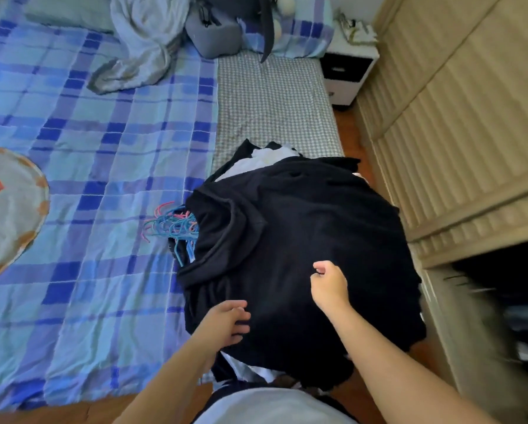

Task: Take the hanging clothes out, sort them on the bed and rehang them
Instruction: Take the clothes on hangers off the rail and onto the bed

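Observation:
A pile of clothes lies on the right side of the bed [103, 166], topped by a black garment [302, 234]. White cloth [256, 160] shows at the pile's far end. Blue and pink hangers [174, 226] stick out from the pile's left side. My left hand [229, 322] rests on the near left part of the black garment, fingers loosely bent over the cloth. My right hand [328, 284] hovers over the garment's middle with fingers curled; whether it pinches any cloth is unclear.
The wardrobe [458, 123] stands along the right, its lower part open [507, 304] and dark inside. A white nightstand [348, 71] is at the far right. A grey blanket [143, 47], a grey bag [217, 35] and a round cushion [11, 206] lie on the bed.

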### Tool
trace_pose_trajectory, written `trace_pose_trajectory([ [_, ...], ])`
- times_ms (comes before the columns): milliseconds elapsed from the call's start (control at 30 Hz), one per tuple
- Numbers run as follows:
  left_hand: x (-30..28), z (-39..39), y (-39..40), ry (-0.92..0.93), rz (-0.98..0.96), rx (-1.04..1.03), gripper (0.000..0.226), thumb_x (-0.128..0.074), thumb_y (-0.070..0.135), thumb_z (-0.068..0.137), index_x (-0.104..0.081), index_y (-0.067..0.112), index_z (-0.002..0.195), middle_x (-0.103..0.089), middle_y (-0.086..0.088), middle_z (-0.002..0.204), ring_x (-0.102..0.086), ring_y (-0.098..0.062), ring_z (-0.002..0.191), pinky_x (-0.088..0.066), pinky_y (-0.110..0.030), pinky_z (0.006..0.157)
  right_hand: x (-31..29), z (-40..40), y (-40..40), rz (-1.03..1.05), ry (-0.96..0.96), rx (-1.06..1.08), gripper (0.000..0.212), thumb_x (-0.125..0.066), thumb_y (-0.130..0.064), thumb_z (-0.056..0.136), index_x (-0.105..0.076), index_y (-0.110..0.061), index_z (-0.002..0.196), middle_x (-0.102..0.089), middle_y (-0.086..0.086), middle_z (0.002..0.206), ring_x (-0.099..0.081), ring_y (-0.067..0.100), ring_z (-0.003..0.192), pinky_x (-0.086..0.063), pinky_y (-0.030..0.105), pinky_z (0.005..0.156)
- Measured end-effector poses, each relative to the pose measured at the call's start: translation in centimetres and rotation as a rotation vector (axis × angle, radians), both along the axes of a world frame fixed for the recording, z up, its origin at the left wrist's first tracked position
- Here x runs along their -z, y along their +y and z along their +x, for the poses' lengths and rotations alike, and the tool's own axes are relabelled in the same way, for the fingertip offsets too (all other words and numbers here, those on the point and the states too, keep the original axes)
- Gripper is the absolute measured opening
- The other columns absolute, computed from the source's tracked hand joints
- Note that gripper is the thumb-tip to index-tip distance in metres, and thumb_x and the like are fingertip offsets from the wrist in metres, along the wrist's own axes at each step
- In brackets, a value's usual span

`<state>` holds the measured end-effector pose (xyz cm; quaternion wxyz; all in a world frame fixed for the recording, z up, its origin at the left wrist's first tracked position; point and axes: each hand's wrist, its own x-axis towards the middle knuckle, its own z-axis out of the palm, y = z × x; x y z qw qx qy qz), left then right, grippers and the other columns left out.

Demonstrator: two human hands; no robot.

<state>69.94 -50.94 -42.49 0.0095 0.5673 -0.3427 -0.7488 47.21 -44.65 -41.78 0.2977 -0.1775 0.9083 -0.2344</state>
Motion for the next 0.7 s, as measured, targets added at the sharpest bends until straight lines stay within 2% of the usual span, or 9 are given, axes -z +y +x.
trace_pose_trajectory([
  [100,-2.2,-6.3,-0.3,0.078,-0.113,0.183,0.023,-0.052,0.015,0.101,-0.065,0.018,0.119,-0.074,-0.004,0.104,-0.069,-0.018,0.081,-0.054,-0.029,0.075,-3.4,-5.5,3.8,-0.084,-0.016,0.195,0.027,-0.052,-0.010,0.097,-0.066,-0.018,0.118,-0.064,0.001,0.120,-0.061,0.022,0.111,-0.051,0.036,0.096],
  [200,-6.5,-14.2,0.4,0.180,-0.233,0.362,0.020,-0.052,0.021,0.102,-0.067,0.023,0.115,-0.074,-0.005,0.110,-0.071,-0.017,0.084,-0.056,-0.030,0.078,-7.2,-11.1,8.8,-0.215,0.027,0.331,0.020,-0.054,-0.018,0.095,-0.070,-0.029,0.098,-0.068,0.003,0.115,-0.064,0.023,0.106,-0.052,0.042,0.096],
  [267,-10.2,-20.1,2.5,0.261,-0.309,0.471,0.019,-0.051,0.022,0.103,-0.068,0.023,0.113,-0.074,-0.006,0.111,-0.071,-0.016,0.082,-0.057,-0.033,0.080,-10.3,-14.9,12.5,-0.349,0.050,0.428,0.023,-0.054,-0.012,0.093,-0.070,-0.028,0.090,-0.070,0.008,0.110,-0.066,0.024,0.101,-0.054,0.043,0.093],
  [333,-14.5,-26.2,5.9,0.347,-0.388,0.571,0.020,-0.050,0.022,0.104,-0.069,0.021,0.113,-0.075,-0.006,0.109,-0.071,-0.018,0.083,-0.057,-0.037,0.085,-14.4,-18.7,16.6,-0.459,0.067,0.512,0.024,-0.052,-0.004,0.096,-0.069,-0.021,0.094,-0.070,0.005,0.104,-0.066,0.020,0.097,-0.055,0.038,0.092],
  [433,-21.3,-34.8,12.8,0.515,-0.472,0.680,0.021,-0.051,0.017,0.104,-0.068,0.015,0.114,-0.074,-0.007,0.105,-0.070,-0.022,0.088,-0.059,-0.034,0.081,-21.3,-24.5,24.4,-0.577,0.177,0.536,0.025,-0.052,-0.005,0.098,-0.069,-0.021,0.092,-0.069,0.000,0.097,-0.066,0.018,0.097,-0.055,0.036,0.092],
  [567,-29.9,-43.9,23.5,0.709,-0.574,0.786,0.021,-0.051,0.013,0.103,-0.067,0.008,0.116,-0.070,-0.007,0.096,-0.067,-0.022,0.086,-0.054,-0.039,0.090,-30.0,-31.2,36.8,-0.620,0.332,0.506,0.026,-0.049,-0.002,0.098,-0.070,-0.016,0.090,-0.071,0.003,0.094,-0.066,0.016,0.087,-0.054,0.029,0.083],
  [633,-33.9,-47.8,28.0,0.806,-0.641,0.837,0.020,-0.050,0.011,0.103,-0.069,0.008,0.110,-0.070,-0.006,0.090,-0.067,-0.022,0.082,-0.053,-0.041,0.088,-34.8,-34.2,42.6,-0.607,0.441,0.514,0.029,-0.048,0.000,0.096,-0.068,-0.016,0.083,-0.071,0.007,0.089,-0.063,0.017,0.080,-0.053,0.029,0.076],
  [700,-38.4,-51.4,31.1,0.890,-0.732,0.871,0.020,-0.051,0.011,0.102,-0.071,0.012,0.099,-0.071,-0.004,0.083,-0.068,-0.021,0.076,-0.053,-0.041,0.085,-40.3,-36.9,47.2,-0.571,0.557,0.530,0.027,-0.048,0.001,0.094,-0.068,-0.013,0.082,-0.071,0.010,0.088,-0.061,0.016,0.074,-0.052,0.032,0.077],
])
